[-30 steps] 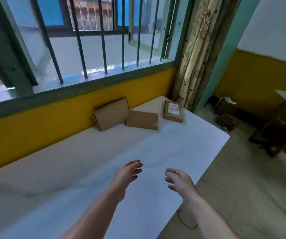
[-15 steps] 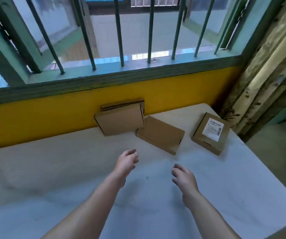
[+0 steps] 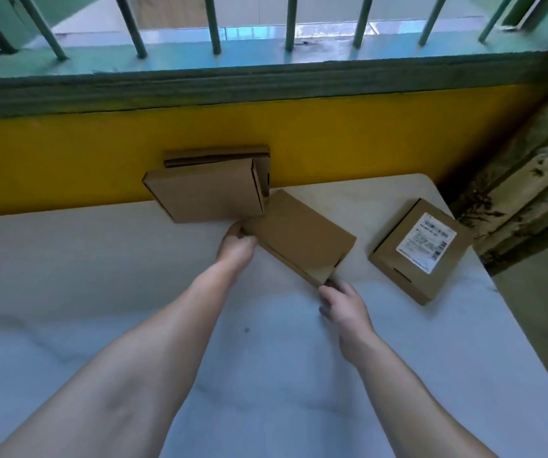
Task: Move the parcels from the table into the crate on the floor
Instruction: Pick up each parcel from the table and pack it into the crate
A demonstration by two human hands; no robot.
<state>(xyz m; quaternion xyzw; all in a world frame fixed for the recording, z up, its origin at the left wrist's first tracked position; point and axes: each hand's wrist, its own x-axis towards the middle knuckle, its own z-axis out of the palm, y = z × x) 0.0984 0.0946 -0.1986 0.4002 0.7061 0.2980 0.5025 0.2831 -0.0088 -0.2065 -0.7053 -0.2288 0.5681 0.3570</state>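
A flat brown parcel [image 3: 299, 234] lies on the white table [image 3: 266, 375], turned at an angle. My left hand [image 3: 236, 244] grips its left corner and my right hand [image 3: 342, 304] touches its near right corner. Behind it, a second brown parcel [image 3: 205, 193] leans against the yellow wall, with a third flat one [image 3: 216, 154] standing behind that. To the right lies a parcel with a white label [image 3: 421, 249]. The crate is out of sight.
A yellow wall [image 3: 365, 140] and a barred window [image 3: 266, 34] run along the table's far side. A patterned curtain [image 3: 530, 180] hangs at the right. The table's right edge [image 3: 530, 358] drops to the floor.
Both hands have reached forward from the bare table top to the middle parcel and now hold its two corners. The view has moved closer to the table and tilted down.
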